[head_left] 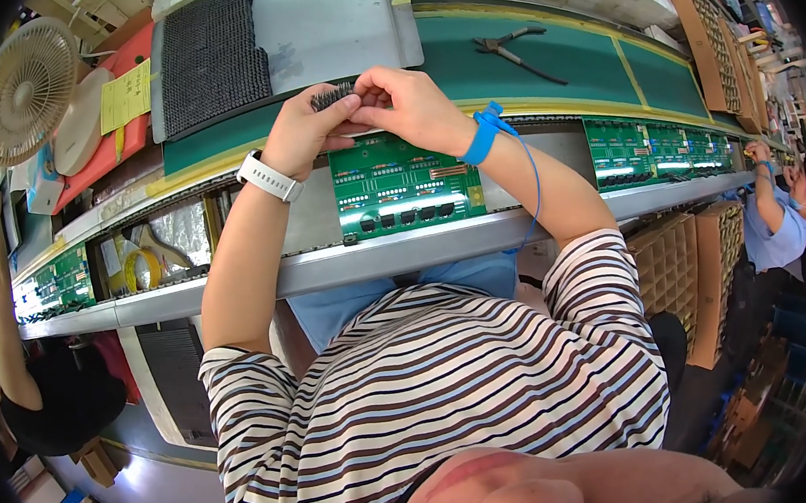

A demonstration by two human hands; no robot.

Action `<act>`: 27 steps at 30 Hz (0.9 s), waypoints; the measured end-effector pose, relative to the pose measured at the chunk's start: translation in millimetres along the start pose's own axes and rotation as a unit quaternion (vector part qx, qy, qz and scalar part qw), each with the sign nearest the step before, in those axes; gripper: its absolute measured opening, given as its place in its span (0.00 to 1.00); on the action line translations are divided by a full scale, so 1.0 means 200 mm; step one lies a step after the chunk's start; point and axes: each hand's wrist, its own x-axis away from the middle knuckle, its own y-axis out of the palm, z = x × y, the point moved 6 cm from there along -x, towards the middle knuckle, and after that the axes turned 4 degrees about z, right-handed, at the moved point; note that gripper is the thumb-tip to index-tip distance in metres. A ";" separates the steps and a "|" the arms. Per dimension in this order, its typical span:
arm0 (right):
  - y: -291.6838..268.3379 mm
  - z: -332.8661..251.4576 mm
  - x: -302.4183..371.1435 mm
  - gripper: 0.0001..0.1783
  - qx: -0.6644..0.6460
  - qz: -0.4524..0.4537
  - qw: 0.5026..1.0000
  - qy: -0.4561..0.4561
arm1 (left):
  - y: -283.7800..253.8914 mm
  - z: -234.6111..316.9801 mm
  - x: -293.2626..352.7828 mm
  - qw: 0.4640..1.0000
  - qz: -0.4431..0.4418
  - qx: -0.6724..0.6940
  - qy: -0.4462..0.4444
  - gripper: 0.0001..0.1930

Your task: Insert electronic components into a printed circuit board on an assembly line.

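Observation:
Both hands meet above a green circuit board [403, 185] lying on the conveyor rail. My left hand [306, 125], with a white watch on its wrist, pinches a small black toothed component [332, 95] at its fingertips. My right hand [408, 105], wearing a blue wrist strap with a coiled cord, touches the same component from the right. The board carries a row of black sockets along its near edge.
A black foam tray [210, 57] of parts lies on a grey sheet beyond the hands. Pliers [515, 52] rest on the green mat. A white fan [24, 89] stands far left. More boards [655, 150] lie to the right, where another person's hand [759, 154] works. Cardboard boxes [690, 263] stand below.

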 end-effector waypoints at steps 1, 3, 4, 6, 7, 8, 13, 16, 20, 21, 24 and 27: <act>0.00 0.01 0.00 0.13 0.000 0.001 1.000 0.000 | 0.00 0.00 0.00 1.000 -0.001 0.000 0.000 0.13; 0.00 0.02 0.00 0.11 -0.035 0.014 0.999 0.006 | 0.00 0.00 -0.01 1.000 -0.012 -0.015 0.012 0.14; 0.00 0.05 -0.01 0.11 -0.035 0.014 0.999 0.006 | 0.00 0.00 0.00 1.000 -0.012 -0.015 0.012 0.14; 0.00 0.14 -0.04 0.10 -0.136 -0.008 0.987 0.079 | -0.02 0.01 0.00 0.998 0.018 -0.060 0.032 0.14; 0.00 0.18 -0.03 0.09 -0.189 -0.015 0.972 0.136 | -0.03 0.01 0.00 0.998 0.018 -0.060 0.032 0.14; -0.03 0.18 -0.03 0.09 -0.188 -0.015 0.972 0.137 | -0.04 0.02 -0.01 0.993 0.019 -0.111 0.044 0.14; -0.01 0.21 -0.01 0.08 -0.133 -0.131 0.964 0.192 | -0.11 0.06 -0.02 0.990 0.064 -0.106 0.072 0.12; 0.01 0.14 -0.02 0.07 0.078 -0.153 0.984 0.055 | -0.13 0.04 -0.03 0.996 0.052 -0.045 0.054 0.12; 0.06 0.09 0.01 0.08 0.230 -0.126 0.961 -0.086 | -0.13 0.02 -0.04 0.999 0.035 0.012 0.031 0.11; 0.06 0.09 0.01 0.07 0.235 -0.120 0.961 -0.085 | -0.12 0.02 -0.04 0.999 0.020 0.037 0.031 0.11; 0.07 0.09 0.02 0.07 0.260 -0.112 0.957 -0.072 | -0.11 0.01 -0.04 0.998 0.010 0.057 0.035 0.10; 0.09 0.08 0.03 0.06 0.275 -0.099 0.953 -0.079 | -0.12 0.00 -0.05 0.998 0.021 0.050 0.042 0.10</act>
